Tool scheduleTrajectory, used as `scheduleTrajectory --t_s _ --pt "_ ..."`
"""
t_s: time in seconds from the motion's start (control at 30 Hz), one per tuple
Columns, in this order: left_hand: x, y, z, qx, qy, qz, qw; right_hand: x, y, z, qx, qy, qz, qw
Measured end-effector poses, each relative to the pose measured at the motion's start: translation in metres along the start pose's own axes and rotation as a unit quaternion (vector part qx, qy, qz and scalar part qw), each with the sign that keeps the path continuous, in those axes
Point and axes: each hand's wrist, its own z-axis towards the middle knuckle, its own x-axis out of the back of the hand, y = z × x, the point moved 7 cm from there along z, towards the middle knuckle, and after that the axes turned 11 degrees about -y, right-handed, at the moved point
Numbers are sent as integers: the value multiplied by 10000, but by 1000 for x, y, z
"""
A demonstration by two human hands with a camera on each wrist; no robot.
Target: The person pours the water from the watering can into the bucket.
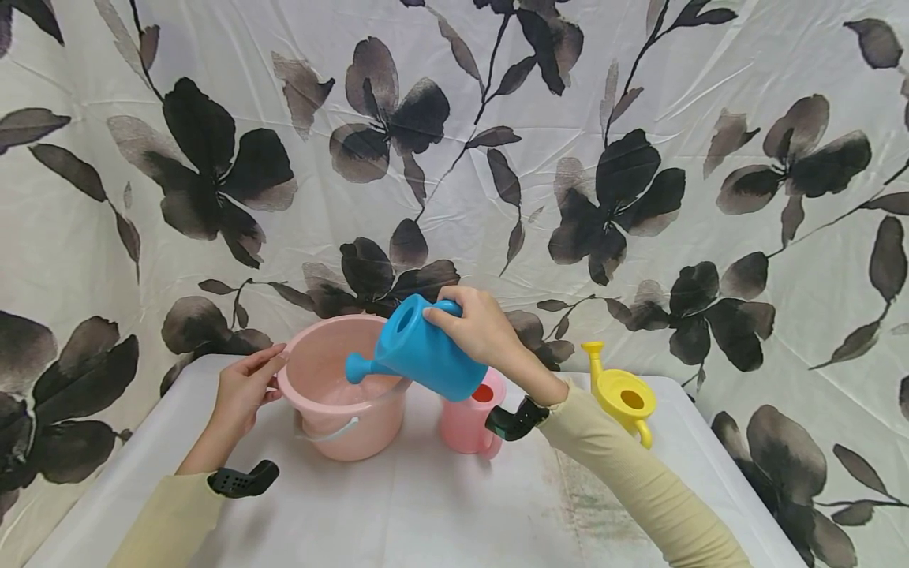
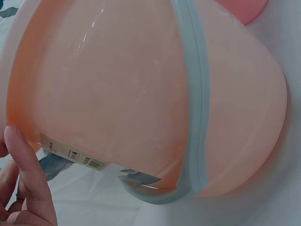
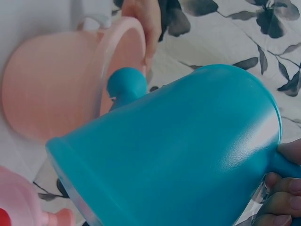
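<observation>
My right hand (image 1: 477,325) grips the handle of a blue watering can (image 1: 435,355), which is tilted with its spout (image 1: 364,368) over the opening of a pink bucket (image 1: 362,426). In the right wrist view the round spout head (image 3: 127,82) overlaps the bucket's rim, and curled fingers (image 3: 282,197) wrap the handle. With thumb and fingers my left hand (image 1: 243,386) pinches the bucket's left rim. A grey-blue bail handle (image 2: 195,94) hangs down against the bucket's side, near a paper label (image 2: 70,153).
A pink watering can (image 1: 465,430) stands right of the bucket, partly behind the blue can. Farther right is a yellow watering can (image 1: 626,398). Everything stands on a white-covered table (image 1: 341,513), with a flower-printed cloth (image 1: 497,213) behind it.
</observation>
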Motion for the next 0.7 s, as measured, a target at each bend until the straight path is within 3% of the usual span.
scheduleTrajectory --t_s 0.27,0.5,0.6,0.7 --pt "-9 25 -25 393 125 59 9991 2 0 0 73 54 -36 10000" --pt "-26 81 -68 345 22 205 9992 3 -2 -1 68 54 -63 9999" --pt "-27 82 -68 391 28 176 9991 4 -3 -2 91 82 -76 9999" --pt "-20 64 -53 207 15 26 9998 4 -3 -2 121 108 -94 9998"
